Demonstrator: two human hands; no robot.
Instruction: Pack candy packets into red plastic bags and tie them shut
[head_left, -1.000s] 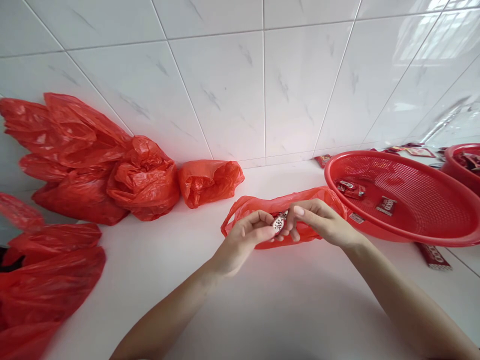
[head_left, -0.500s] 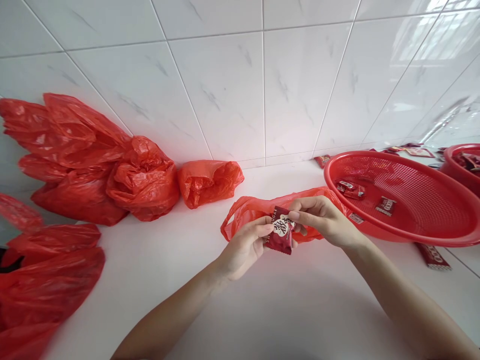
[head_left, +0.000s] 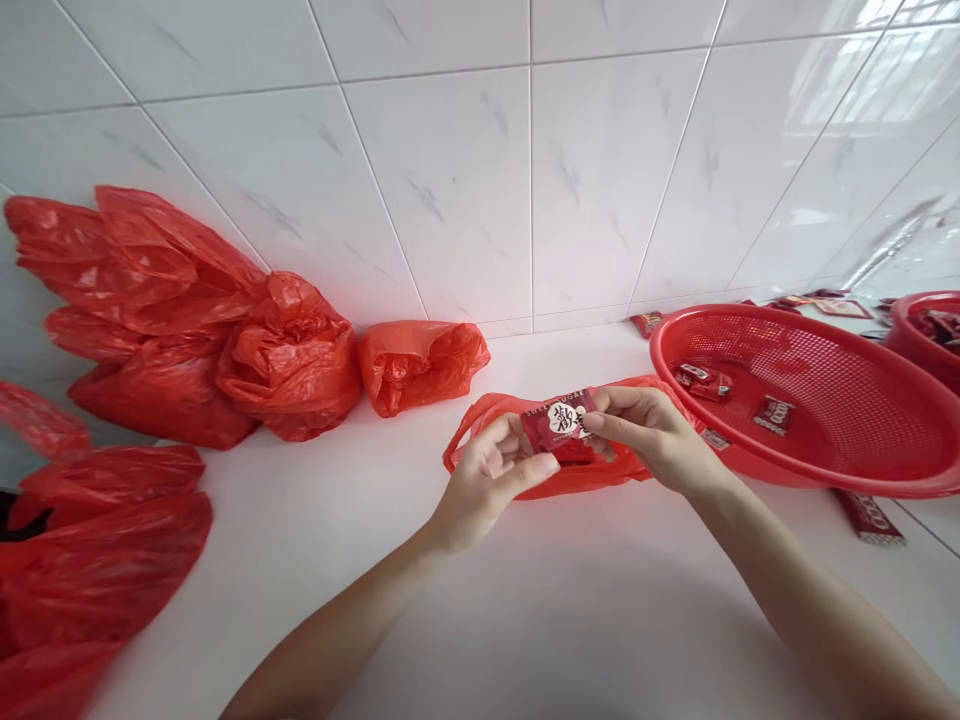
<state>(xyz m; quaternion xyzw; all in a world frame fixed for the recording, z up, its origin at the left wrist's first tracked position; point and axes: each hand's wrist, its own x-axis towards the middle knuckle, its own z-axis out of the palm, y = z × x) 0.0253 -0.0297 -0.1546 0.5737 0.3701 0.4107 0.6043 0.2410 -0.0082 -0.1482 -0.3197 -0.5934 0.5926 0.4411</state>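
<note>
My right hand (head_left: 649, 430) pinches a small dark red candy packet (head_left: 553, 424) by its right end, thumb on the front. White patches with black characters and lettering mark its face. My left hand (head_left: 491, 475) is at the packet's left edge, thumb and fingers apart; its fingertips are close to or touching the wrapper, partly hidden. Beneath both hands a red plastic bag (head_left: 480, 415) lies open on the white counter, with a dark red packet partly visible inside. To the right stands a red mesh basket (head_left: 787, 465) holding several small wrapped packets.
Several filled red plastic bags (head_left: 292, 360) line the tiled wall at left, and another red bag (head_left: 112, 570) sits nearer. A long dark red packet (head_left: 868, 516) lies beside the basket. A second red basket (head_left: 922, 340) stands at far right, with loose packets by the wall.
The candy packet has turned from upright to nearly level and risen slightly. My left thumb has come off its face, while my right hand keeps its pinch.
</note>
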